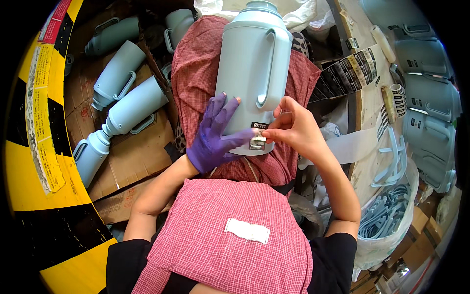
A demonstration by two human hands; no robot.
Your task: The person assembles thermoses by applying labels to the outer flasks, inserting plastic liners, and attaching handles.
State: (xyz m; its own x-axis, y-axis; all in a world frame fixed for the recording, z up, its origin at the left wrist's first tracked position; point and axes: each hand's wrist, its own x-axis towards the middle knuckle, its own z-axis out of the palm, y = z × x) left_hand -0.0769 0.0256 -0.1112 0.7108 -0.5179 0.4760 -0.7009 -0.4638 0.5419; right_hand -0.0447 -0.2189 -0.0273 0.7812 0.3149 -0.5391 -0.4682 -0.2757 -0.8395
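Observation:
A pale blue thermos flask casing (247, 63) with a side handle lies across my lap, its neck pointing away from me. Near its base is a small black label (257, 135). My left hand (213, 132), in a purple glove with bare fingertips, lies on the casing's left side with fingers outstretched. Its thumb, slightly blurred, reaches to the label. At the label's right edge, my bare right hand (293, 128) is closed in a pinch, thumb against forefinger. The right hand's other fingers curl just below the handle.
Several similar casings (137, 105) lie on cardboard (132, 161) at left, behind a yellow-and-black striped edge (58, 215). On the right, a bench (364, 112) holds a label sheet (345, 73) and loose handles (391, 159). Below it stands a bag of blue straps (387, 215). More casings (428, 98) are stacked far right.

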